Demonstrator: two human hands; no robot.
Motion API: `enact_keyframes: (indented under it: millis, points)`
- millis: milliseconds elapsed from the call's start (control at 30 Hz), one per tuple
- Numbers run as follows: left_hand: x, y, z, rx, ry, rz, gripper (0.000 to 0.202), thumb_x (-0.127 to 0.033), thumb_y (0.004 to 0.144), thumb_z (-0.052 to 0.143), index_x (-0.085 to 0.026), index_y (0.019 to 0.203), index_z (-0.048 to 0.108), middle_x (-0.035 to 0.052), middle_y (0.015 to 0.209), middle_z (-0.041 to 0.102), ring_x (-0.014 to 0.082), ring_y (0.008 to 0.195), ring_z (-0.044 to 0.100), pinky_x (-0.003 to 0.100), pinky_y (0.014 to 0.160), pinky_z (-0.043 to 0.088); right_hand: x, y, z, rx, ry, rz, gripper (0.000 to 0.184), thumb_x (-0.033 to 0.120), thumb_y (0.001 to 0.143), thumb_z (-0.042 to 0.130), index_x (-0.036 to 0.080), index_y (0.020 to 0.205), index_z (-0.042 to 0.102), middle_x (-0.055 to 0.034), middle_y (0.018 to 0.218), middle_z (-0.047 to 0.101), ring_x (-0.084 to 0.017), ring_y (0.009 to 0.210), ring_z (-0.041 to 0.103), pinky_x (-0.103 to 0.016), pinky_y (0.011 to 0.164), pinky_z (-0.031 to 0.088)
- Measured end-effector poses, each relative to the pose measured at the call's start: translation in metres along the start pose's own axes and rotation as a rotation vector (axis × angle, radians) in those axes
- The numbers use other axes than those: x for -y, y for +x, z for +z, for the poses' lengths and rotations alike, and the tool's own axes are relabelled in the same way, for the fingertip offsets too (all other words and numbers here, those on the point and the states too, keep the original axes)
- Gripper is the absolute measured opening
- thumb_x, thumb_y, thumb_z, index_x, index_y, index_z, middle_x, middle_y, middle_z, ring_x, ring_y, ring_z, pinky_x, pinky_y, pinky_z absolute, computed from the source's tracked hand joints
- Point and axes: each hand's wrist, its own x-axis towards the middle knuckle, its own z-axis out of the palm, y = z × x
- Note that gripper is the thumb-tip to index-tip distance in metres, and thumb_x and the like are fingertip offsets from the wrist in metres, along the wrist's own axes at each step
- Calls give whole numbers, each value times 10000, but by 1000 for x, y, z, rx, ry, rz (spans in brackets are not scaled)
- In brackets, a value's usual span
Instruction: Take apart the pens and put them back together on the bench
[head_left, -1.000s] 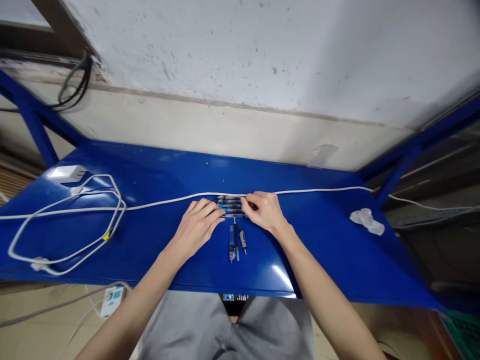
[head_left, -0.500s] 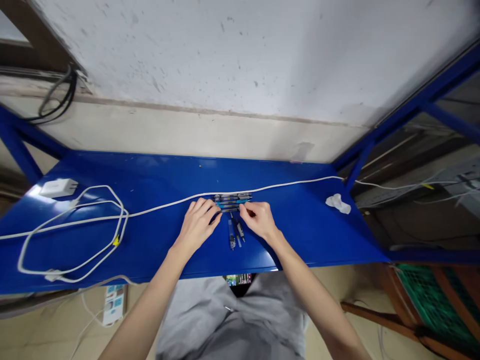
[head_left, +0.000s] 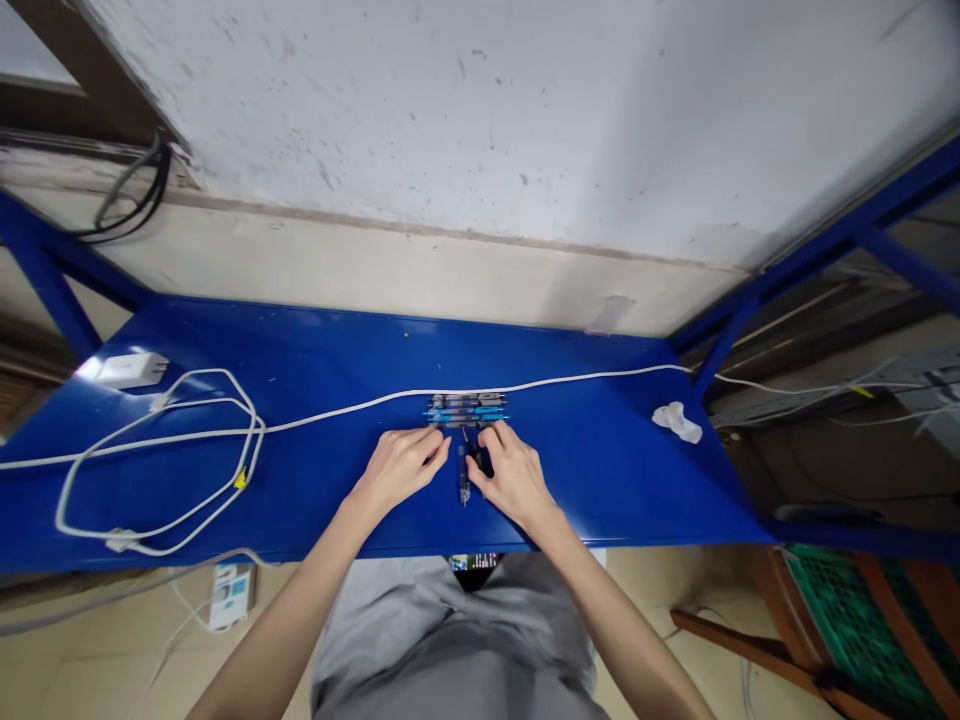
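Several pens (head_left: 466, 400), grey, blue and black, lie side by side in a flat row on the blue shelf. My left hand (head_left: 401, 462) rests by the left end of the row's near side, thumb a little apart from bent fingers, with nothing visible in it. A clear-barrelled pen (head_left: 463, 478) points toward me below the row. Just right of it, my right hand (head_left: 516, 475) reaches over the dark loose pens (head_left: 480, 458), thumb and forefinger spread on either side of them. The hand partly covers these pens; whether it touches them is unclear.
A white cable (head_left: 352, 407) crosses the shelf (head_left: 600, 470) behind the pens and loops at the left beside a white charger (head_left: 133, 370). Crumpled tissue (head_left: 677, 422) lies at the right. A lit phone (head_left: 472, 568) shows below the front edge.
My right hand has left the row's right end and come down toward me over the loose pens. My left hand has drawn back slightly from the row, leaving more of it uncovered.
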Motion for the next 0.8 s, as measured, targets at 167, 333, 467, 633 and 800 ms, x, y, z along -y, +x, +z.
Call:
enact_keyframes:
  millis: [167,333,467,633,800]
  points:
    - [-3,-1,-2,111,37,-58,483,-279,1077,424,-188,618,547,-3,586,623,115,521,542,303,571,283,5,5,-4,90,-95,-14,186,405,1013,572,230,1072,584,-67,1087,677,-254,1066,623,-340,776,495]
    - [-5,-1,-1,200,72,-35,502,-297,1070,395,-188,626,601,25,592,652,139,538,594,326,565,251,12,12,-9,172,-188,-12,202,357,1075,442,223,1124,586,-96,1120,680,-258,1077,621,-322,705,499]
    - [-6,0,-1,263,84,-45,487,-306,1060,400,-189,637,613,40,613,674,157,562,624,334,565,217,20,20,-12,259,-240,54,194,272,1072,439,183,1180,574,-135,1168,683,-279,1097,644,-325,683,525]
    - [-9,4,-5,371,64,-83,463,-330,1053,429,-194,646,604,52,667,713,177,603,651,327,570,198,26,28,-17,310,-240,68,209,174,1058,415,133,1150,598,-177,1151,709,-300,1070,689,-352,731,545]
    - [-26,8,-1,360,101,-350,433,-347,1081,398,-205,797,693,72,863,791,217,751,732,312,610,293,22,33,-20,299,-205,69,187,162,995,485,134,1110,630,-174,1106,739,-301,1018,719,-356,753,530]
